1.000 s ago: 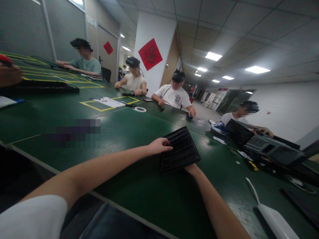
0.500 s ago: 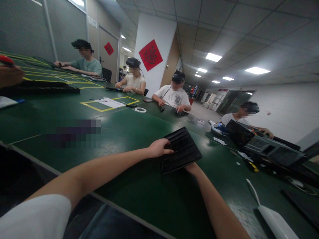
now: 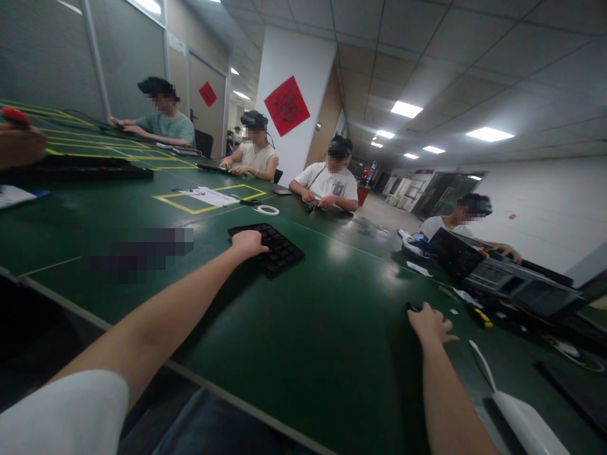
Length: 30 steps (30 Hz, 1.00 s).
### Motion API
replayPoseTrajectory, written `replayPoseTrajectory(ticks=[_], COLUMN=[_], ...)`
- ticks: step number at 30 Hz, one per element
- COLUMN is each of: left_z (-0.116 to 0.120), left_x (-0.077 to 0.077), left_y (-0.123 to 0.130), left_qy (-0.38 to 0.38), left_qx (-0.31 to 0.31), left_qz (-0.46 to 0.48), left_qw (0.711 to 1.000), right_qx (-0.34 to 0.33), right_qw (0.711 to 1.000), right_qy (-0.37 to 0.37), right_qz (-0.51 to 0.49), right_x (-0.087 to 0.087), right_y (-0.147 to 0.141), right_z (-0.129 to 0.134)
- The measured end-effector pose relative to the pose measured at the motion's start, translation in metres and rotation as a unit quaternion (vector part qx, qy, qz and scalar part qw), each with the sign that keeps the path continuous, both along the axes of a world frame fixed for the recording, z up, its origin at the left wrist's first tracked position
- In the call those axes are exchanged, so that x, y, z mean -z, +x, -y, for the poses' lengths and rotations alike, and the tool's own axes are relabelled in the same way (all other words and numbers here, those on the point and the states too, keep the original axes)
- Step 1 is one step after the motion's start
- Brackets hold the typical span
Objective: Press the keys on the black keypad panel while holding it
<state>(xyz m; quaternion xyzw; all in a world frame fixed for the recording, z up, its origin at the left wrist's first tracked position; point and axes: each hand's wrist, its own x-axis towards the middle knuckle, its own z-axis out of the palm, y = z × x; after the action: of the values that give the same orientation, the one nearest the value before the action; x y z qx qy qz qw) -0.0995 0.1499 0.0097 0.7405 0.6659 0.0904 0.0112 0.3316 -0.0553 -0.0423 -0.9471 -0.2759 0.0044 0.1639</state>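
Note:
A black compartment tray (image 3: pixel 283 251) with a grid of shallow cells lies on the green table (image 3: pixel 303 341), left of the middle. My left hand (image 3: pixel 248 244) is closed on its near left edge, the thumb lying over the cells. Far to the right, my right hand (image 3: pixel 430 323) reaches over the table with thumb and forefinger at a small black object (image 3: pixel 414 307). Its other fingers are loosely spread. What that object is cannot be made out, as the hand partly covers it.
At the right stands an opened computer case (image 3: pixel 516 284), with a yellow-handled tool (image 3: pixel 482 317) and a white device (image 3: pixel 528 420) nearer me. A tape roll (image 3: pixel 268 210) and a paper sheet (image 3: pixel 208 196) lie farther back. Several people sit around the table.
The tray, tilted up between both hands before, has moved left and down onto the table with my left hand. My right hand has left it and moved right to the small black object.

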Motion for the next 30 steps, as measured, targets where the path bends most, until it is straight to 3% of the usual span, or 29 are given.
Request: replayPoseTrajectory(ticks=[4, 9, 12, 16, 19, 23, 30], left_z=[0.001, 0.019, 0.038, 0.063, 0.078, 0.090, 0.101], left_x=[0.004, 0.014, 0.022, 0.035, 0.042, 0.044, 0.043], left_y=[0.002, 0.032, 0.060, 0.089, 0.097, 0.098, 0.100], left_qy=[0.009, 0.017, 0.025, 0.031, 0.022, -0.006, -0.030], left_qx=[0.000, 0.071, 0.133, 0.221, 0.290, 0.342, 0.328], left_qz=[0.020, 0.059, 0.117, 0.218, 0.277, 0.326, 0.419], left_qw=[1.000, 0.996, 0.984, 0.950, 0.916, 0.881, 0.846], right_qx=[-0.027, -0.224, -0.346, -0.464, -0.474, -0.477, -0.483], right_qw=[1.000, 0.971, 0.927, 0.833, 0.773, 0.762, 0.732], right_qy=[-0.011, 0.039, 0.140, 0.239, 0.295, 0.321, 0.323], right_qz=[-0.003, 0.074, 0.023, -0.185, -0.300, -0.299, -0.355], right_x=[0.006, 0.017, 0.015, 0.006, 0.004, 0.005, 0.003], right_y=[0.001, -0.018, -0.062, -0.129, -0.156, -0.162, -0.154], right_z=[-0.005, -0.032, -0.045, -0.048, -0.043, -0.039, -0.035])
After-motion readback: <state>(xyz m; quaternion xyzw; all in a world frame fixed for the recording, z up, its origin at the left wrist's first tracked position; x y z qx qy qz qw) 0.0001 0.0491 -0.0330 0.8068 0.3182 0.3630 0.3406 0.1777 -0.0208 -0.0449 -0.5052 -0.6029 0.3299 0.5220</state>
